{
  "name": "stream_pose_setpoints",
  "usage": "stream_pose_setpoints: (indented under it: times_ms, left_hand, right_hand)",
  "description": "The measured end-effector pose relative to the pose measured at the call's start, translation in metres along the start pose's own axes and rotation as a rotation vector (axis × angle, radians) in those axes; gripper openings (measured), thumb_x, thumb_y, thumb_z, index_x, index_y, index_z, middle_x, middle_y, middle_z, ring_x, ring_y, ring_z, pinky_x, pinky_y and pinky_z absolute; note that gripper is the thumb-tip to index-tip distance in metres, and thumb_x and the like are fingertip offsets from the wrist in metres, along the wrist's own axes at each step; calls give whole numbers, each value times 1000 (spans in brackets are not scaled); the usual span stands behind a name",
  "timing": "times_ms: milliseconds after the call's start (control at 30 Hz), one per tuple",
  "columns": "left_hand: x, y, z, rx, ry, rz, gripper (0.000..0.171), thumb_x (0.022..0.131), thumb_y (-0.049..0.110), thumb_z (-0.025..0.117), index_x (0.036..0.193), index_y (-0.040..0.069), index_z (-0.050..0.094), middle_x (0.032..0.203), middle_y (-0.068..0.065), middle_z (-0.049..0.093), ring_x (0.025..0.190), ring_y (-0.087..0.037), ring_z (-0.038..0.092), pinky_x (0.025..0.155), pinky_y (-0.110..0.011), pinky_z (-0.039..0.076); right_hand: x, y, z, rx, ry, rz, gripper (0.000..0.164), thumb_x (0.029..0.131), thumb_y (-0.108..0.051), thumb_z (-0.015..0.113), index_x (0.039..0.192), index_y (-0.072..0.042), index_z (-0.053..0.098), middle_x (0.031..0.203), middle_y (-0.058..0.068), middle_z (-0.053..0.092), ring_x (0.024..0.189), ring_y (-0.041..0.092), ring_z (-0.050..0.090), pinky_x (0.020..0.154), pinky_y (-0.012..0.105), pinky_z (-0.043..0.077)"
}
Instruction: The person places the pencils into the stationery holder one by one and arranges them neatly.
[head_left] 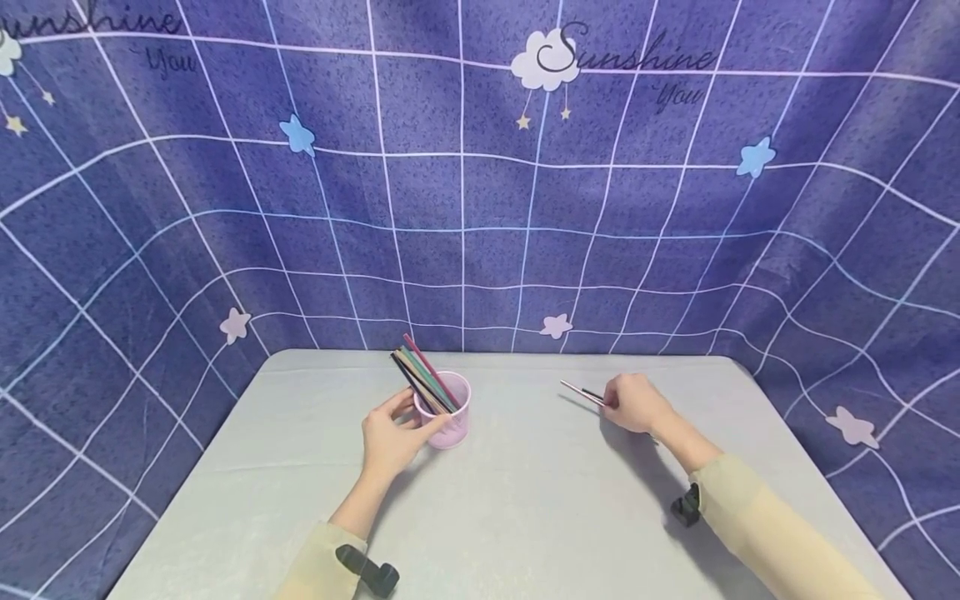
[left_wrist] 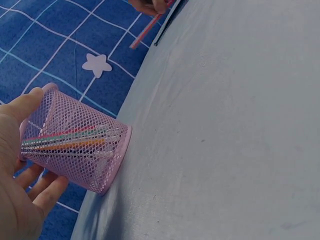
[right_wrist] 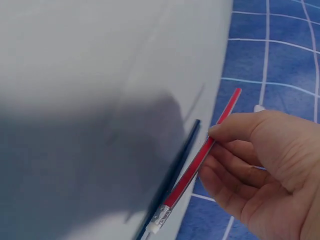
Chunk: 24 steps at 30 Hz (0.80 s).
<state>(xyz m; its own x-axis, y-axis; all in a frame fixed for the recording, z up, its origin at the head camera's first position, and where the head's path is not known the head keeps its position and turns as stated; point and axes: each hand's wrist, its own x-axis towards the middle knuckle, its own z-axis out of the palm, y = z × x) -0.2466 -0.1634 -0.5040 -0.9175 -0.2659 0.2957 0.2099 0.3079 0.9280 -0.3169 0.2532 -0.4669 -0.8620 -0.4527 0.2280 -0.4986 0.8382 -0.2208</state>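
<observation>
A pink mesh pencil cup stands upright on the table, and several coloured pencils lean out of its left side. My left hand grips the cup from the left, thumb on the near side of the rim and fingers behind it. The mesh lets the pencils show through in the left wrist view. To the right, my right hand pinches a red pencil between thumb and fingers. That pencil has a metal band and a white eraser end. Beside it, lower, a dark pencil lies on the table.
The table has a pale grey cover. Behind it and at both sides hangs a blue gridded curtain with stars and clouds. Dark straps with small devices sit at both wrists.
</observation>
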Motion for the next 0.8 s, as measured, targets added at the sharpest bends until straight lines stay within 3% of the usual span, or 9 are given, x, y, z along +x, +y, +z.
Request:
stream_pose_setpoints:
  times_ms: [300, 500, 800]
  left_hand:
    - [-1, -2, 0, 6, -3, -4, 74, 70, 21, 102, 133, -3, 70, 119, -27, 77, 110, -43, 77, 90, -44, 69]
    - [2, -3, 0, 4, -2, 2, 75, 69, 19, 103, 133, -3, 70, 119, -27, 77, 109, -43, 77, 89, -44, 69]
    - [0, -2, 1, 8, 2, 11, 74, 68, 18, 103, 131, -4, 71, 117, -26, 78, 107, -41, 78, 89, -44, 69]
  right_hand:
    - [17, -11, -21, 83, 136, -29, 9, 82, -4, 77, 77, -10, 73, 65, -3, 71, 60, 6, 60, 59, 31, 57]
    - [27, -22, -36, 124, 206, 9, 4, 87, -9, 74, 83, -10, 75, 69, -2, 73, 62, 8, 63, 63, 33, 58]
    - [41, -55, -48, 259, 435, 9, 4, 93, -10, 76, 93, -7, 78, 85, 7, 78, 71, 19, 76, 71, 37, 69]
